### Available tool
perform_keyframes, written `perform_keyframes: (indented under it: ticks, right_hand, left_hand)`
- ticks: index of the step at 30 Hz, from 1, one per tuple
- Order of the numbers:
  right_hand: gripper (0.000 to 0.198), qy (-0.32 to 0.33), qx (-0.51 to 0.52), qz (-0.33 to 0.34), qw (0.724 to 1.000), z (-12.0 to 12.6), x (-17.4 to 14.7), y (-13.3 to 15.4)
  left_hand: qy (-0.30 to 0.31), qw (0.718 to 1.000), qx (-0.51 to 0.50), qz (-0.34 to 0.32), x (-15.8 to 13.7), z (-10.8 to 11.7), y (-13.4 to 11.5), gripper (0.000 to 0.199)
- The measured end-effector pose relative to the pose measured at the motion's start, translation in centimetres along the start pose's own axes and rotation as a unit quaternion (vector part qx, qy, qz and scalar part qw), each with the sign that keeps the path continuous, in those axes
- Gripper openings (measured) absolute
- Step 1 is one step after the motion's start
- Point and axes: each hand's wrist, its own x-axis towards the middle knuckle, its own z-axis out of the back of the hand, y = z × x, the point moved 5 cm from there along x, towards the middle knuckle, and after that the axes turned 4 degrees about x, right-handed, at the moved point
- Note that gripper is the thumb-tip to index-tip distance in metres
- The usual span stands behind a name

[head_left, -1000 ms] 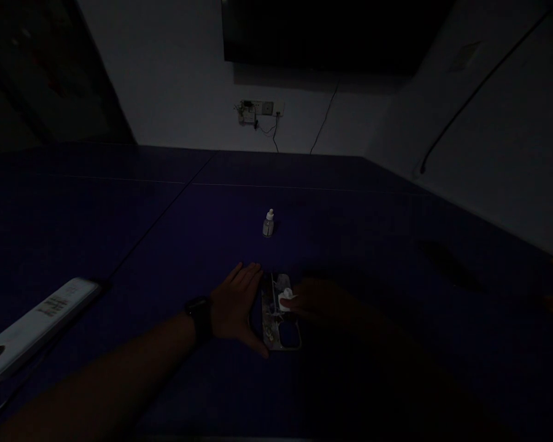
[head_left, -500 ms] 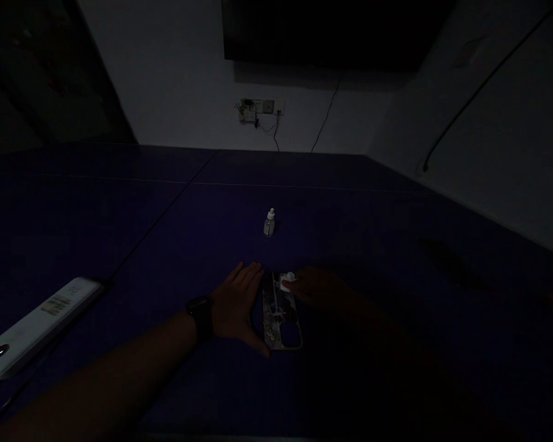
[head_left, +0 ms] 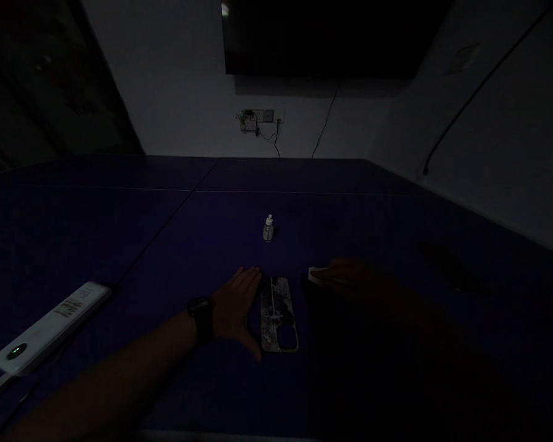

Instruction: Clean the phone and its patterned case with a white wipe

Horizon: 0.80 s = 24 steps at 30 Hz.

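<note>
- left hand (head_left: 233, 310), empty, fingers extended, thumb spread, beside a phone case (head_left: 275, 301) flat on the table (head_left: 188, 245)
- right hand (head_left: 354, 276) pinching a white wad (head_left: 316, 274), clear of the case
- work seemingly unfinished, amount left unclear

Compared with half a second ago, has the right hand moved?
Yes: against the standing bottle, the right hand has moved rightward, carrying the white piece off the phone case.

Phone case (head_left: 276, 307) on tbl (head_left: 203, 245) btwn L hand (head_left: 235, 310) & R hand (head_left: 352, 276); bottle (head_left: 268, 232) behind it; device (head_left: 53, 328) far L.
</note>
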Motion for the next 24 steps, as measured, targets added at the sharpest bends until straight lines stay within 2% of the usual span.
perform_keyframes:
  ticks: [3,6,8,10,13,16,19,21,24]
  right_hand:
    - [0.045,-0.026,0.034,-0.032,0.999,1.3,-1.4,-2.1]
    - [0.046,-0.07,0.095,-0.097,0.988,0.9,-2.7,-4.8]
    - [0.046,-0.102,0.146,-0.168,0.969,0.1,-3.5,-7.1]
    - [0.047,-0.162,0.185,-0.207,0.947,-0.5,-4.0,-9.1]
    - [0.047,-0.208,0.167,-0.184,0.946,-1.1,-4.1,-10.6]
    - [0.043,-0.186,0.125,-0.137,0.965,-1.5,-3.9,-10.7]
    - [0.042,-0.154,0.098,-0.083,0.98,-1.6,-3.9,-9.8]
    - [0.044,-0.152,0.082,-0.061,0.983,-1.5,-4.0,-9.3]
    - [0.045,-0.175,0.073,-0.052,0.98,-1.4,-4.0,-9.2]
  left_hand:
    - [0.043,0.999,-0.002,-0.011,-0.3,1.0,0.3,0.145]
    - [0.066,0.997,0.01,-0.038,-0.1,2.7,0.0,0.128]
    - [0.076,0.994,0.022,-0.074,0.6,3.7,-0.8,0.109]
    - [0.088,0.99,0.047,-0.1,1.7,4.0,-1.8,0.094]
    - [0.113,0.984,0.085,-0.107,3.8,3.6,-2.8,0.077]
    - [0.13,0.981,0.092,-0.112,5.4,3.2,-3.4,0.067]
    - [0.131,0.981,0.1,-0.098,5.6,3.7,-3.4,0.066]
    - [0.118,0.985,0.107,-0.062,5.0,4.8,-3.0,0.069]
    - [0.098,0.988,0.117,0.032,3.4,6.5,-2.1,0.076]
